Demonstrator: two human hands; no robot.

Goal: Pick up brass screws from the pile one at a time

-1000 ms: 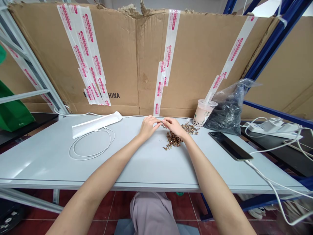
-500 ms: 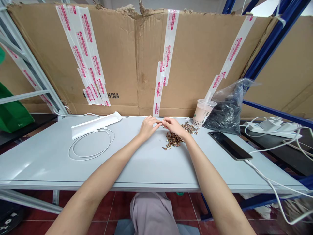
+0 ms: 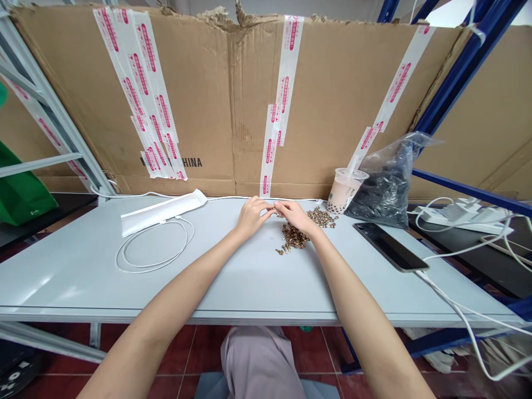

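Both hands meet over the middle of the table, fingertips touching. My left hand (image 3: 251, 215) is closed in a pinch. My right hand (image 3: 293, 215) pinches from the other side. Whatever lies between the fingertips is too small to make out. Under and beside my right hand is a heap of brass-coloured screws (image 3: 294, 237), with one or two lying loose at its near left edge. Farther back and right spreads a second heap of small metal pieces (image 3: 322, 218), lighter in tone. My right hand and wrist hide part of both heaps.
A drink cup (image 3: 344, 191) with a straw stands behind the heaps, beside a clear bag of dark material (image 3: 384, 191). A phone (image 3: 390, 246) lies to the right with white cables. On the left are a white sleeve (image 3: 164, 211) and a coiled cable (image 3: 153, 269). Taped cardboard (image 3: 199, 100) walls the back.
Almost nothing differs. My fingers have shifted very slightly where they meet, and the view has drifted a little; the heaps look the same.
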